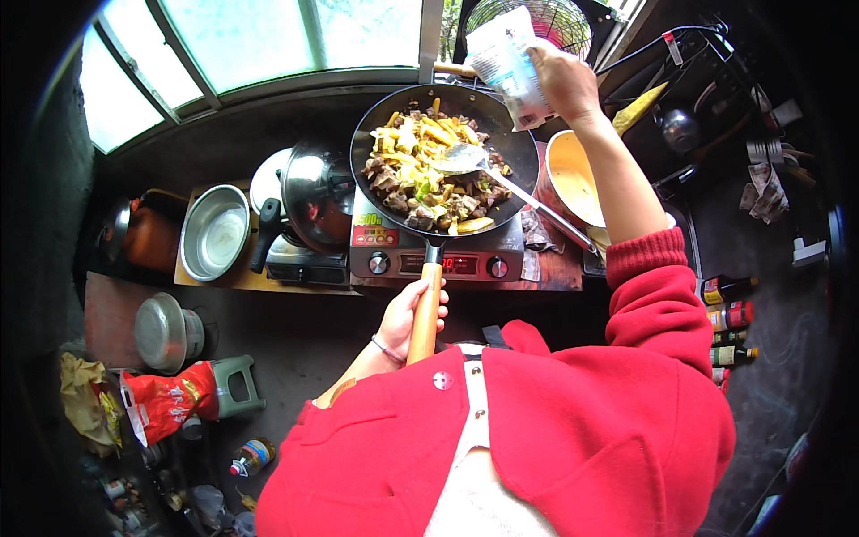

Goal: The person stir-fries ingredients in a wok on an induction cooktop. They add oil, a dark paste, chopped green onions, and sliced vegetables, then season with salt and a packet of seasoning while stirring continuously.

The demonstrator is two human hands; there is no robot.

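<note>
My left hand (pixel 407 314) is closed around the wooden handle (pixel 425 312) of a black wok (pixel 515 141), which sits on an electric cooktop (pixel 439 262) with a lit red display. In the wok lie browned meat pieces (pixel 419 216) and yellow and pale green vegetable pieces (pixel 424 144). A metal spatula (pixel 533 200) rests in the food, its handle leaning over the right rim. Up beyond the wok's right rim, my right hand (pixel 568 82) grips a white and blue plastic packet (pixel 508 74), tilted beside the rim. The packet's opening and contents cannot be made out.
A pot (pixel 570 174) stands right of the wok, near a folded cloth (pixel 537 235). Leftward are a large metal lid (pixel 312 201) and a metal basin (pixel 215 231). A wire-caged fan (pixel 553 27) is by the window. Several bottles (pixel 731 288) stand at right; a green stool (pixel 238 389) is lower left.
</note>
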